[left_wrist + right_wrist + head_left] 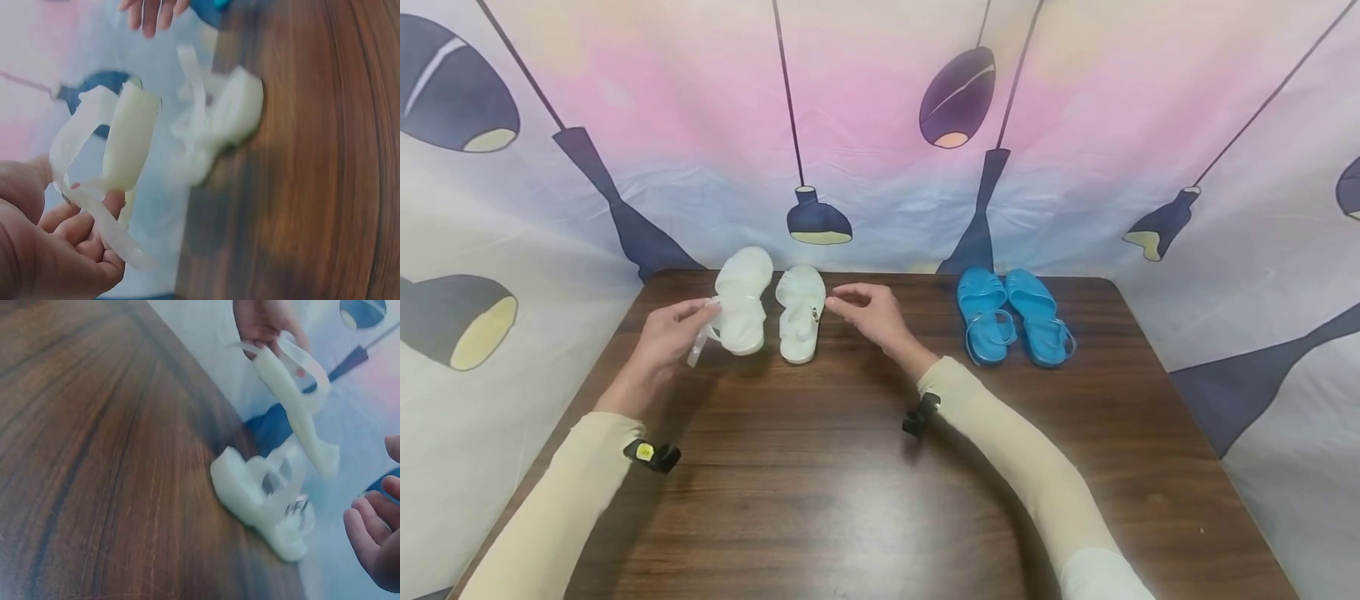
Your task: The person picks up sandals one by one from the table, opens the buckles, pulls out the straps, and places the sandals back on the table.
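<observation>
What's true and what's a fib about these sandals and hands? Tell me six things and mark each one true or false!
1. Two blue sandals sit side by side on the table. True.
2. The right hand grips a blue sandal. False: it holds nothing and is near a white sandal.
3. The left hand holds the other white sandal. True.
4. All four sandals rest on the table. False: the one in the left hand is lifted off it.
5. In the head view, the white sandal on the table is between the two hands. True.
6. In the head view, the blue sandals are left of the white ones. False: they are to the right.
</observation>
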Demonstrator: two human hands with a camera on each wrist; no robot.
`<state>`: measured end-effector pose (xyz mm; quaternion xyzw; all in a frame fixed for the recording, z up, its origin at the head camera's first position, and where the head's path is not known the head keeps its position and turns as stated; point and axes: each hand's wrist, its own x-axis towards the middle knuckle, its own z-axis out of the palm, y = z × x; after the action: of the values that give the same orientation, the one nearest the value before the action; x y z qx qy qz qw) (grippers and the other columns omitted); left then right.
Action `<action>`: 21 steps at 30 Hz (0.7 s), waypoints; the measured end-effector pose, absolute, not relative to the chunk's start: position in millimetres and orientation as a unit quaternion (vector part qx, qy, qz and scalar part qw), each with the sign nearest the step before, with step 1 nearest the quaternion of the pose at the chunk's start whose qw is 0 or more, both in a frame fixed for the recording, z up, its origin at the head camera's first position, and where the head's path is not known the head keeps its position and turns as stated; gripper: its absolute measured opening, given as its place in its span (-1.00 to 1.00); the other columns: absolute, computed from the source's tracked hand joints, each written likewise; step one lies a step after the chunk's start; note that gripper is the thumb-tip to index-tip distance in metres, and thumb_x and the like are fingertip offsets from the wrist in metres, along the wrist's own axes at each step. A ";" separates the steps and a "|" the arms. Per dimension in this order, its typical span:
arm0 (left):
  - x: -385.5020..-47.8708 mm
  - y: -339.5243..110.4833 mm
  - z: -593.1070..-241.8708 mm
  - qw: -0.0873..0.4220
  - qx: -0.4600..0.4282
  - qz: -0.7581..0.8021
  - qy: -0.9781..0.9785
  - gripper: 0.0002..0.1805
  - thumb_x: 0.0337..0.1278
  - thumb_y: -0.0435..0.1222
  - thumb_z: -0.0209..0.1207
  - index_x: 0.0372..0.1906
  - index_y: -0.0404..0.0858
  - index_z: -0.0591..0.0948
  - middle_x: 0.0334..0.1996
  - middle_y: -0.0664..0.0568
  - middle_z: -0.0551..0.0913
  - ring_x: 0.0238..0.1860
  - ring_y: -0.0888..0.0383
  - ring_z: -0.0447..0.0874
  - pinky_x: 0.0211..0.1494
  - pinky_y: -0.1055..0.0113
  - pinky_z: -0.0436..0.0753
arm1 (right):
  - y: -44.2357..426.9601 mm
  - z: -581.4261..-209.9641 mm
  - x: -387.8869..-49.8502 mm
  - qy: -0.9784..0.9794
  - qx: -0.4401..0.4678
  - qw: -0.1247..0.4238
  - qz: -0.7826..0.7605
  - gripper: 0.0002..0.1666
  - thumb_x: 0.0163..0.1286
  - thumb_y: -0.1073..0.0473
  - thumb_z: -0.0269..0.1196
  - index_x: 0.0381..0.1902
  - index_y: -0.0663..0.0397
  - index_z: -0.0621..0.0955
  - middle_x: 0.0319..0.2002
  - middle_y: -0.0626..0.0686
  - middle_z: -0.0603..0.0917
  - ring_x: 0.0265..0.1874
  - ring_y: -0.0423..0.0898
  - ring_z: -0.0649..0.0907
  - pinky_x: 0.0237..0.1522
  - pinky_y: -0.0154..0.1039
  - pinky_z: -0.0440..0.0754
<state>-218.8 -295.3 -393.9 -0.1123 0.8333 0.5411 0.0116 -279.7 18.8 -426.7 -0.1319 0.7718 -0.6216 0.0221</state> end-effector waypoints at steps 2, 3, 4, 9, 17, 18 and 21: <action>-215.0 -286.2 -387.5 0.007 -0.109 0.554 0.825 -0.24 0.36 0.09 0.23 0.42 -0.35 0.45 -0.25 0.32 0.59 -0.27 0.32 0.54 -0.26 0.46 0.58 | 20.1 -420.4 -273.2 0.780 -0.156 0.015 -0.606 -0.53 0.29 -0.07 0.48 0.06 0.04 0.75 -0.03 -0.01 0.79 -0.16 -0.14 0.77 -0.09 -0.20 0.74; -213.2 -281.4 -384.8 0.006 -0.106 0.562 0.820 -0.26 0.37 0.08 0.23 0.42 -0.35 0.45 -0.27 0.32 0.60 -0.28 0.32 0.56 -0.27 0.46 0.59 | 20.5 -417.3 -269.8 0.783 -0.168 0.011 -0.599 -0.52 0.28 -0.08 0.49 0.07 0.02 0.75 0.00 -0.02 0.78 -0.13 -0.14 0.76 -0.08 -0.21 0.73; -211.4 -276.8 -382.3 0.005 -0.104 0.566 0.818 -0.26 0.37 0.07 0.23 0.42 -0.35 0.45 -0.26 0.33 0.60 -0.27 0.33 0.57 -0.26 0.47 0.60 | 20.8 -414.4 -266.4 0.787 -0.177 0.008 -0.592 -0.51 0.27 -0.09 0.49 0.09 -0.01 0.75 0.03 -0.04 0.77 -0.11 -0.17 0.76 -0.08 -0.23 0.73; -202.9 -254.5 -375.3 0.009 -0.086 0.581 0.809 -0.28 0.37 0.07 0.23 0.41 -0.33 0.47 -0.13 0.28 0.62 -0.11 0.32 0.57 -0.09 0.47 0.60 | 21.0 -401.0 -248.8 0.784 -0.199 0.024 -0.587 -0.46 0.27 -0.13 0.48 0.16 -0.10 0.72 0.10 -0.04 0.75 -0.11 -0.23 0.77 -0.12 -0.27 0.72; -193.3 -223.7 -376.2 0.018 -0.069 0.610 0.789 -0.32 0.35 0.03 0.28 0.36 -0.36 0.52 -0.25 0.39 0.69 -0.16 0.31 0.62 -0.18 0.46 0.61 | 24.1 -395.4 -233.4 0.754 -0.204 0.092 -0.618 -0.33 0.36 -0.08 0.43 0.33 0.09 0.59 0.32 0.13 0.59 -0.20 -0.11 0.81 -0.17 -0.22 0.77; -192.6 -220.5 -377.0 0.020 -0.068 0.612 0.788 -0.33 0.34 0.02 0.29 0.35 -0.36 0.53 -0.26 0.39 0.69 -0.19 0.31 0.62 -0.20 0.46 0.62 | 24.9 -396.0 -232.7 0.755 -0.202 0.092 -0.617 -0.33 0.36 -0.08 0.42 0.33 0.09 0.59 0.32 0.12 0.59 -0.19 -0.10 0.81 -0.17 -0.21 0.77; -189.9 -211.6 -379.0 0.024 -0.065 0.608 0.791 -0.35 0.33 0.01 0.30 0.32 -0.35 0.56 -0.23 0.32 0.70 -0.24 0.32 0.62 -0.22 0.45 0.63 | 28.4 -398.4 -231.4 0.756 -0.199 0.094 -0.617 -0.33 0.39 -0.09 0.39 0.34 0.10 0.57 0.33 0.11 0.58 -0.13 -0.06 0.80 -0.13 -0.17 0.77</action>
<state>-189.9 -211.6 -379.0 -0.0646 0.7913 0.6075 0.0236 -231.4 28.4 -398.4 -0.1993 0.7557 -0.6167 0.0940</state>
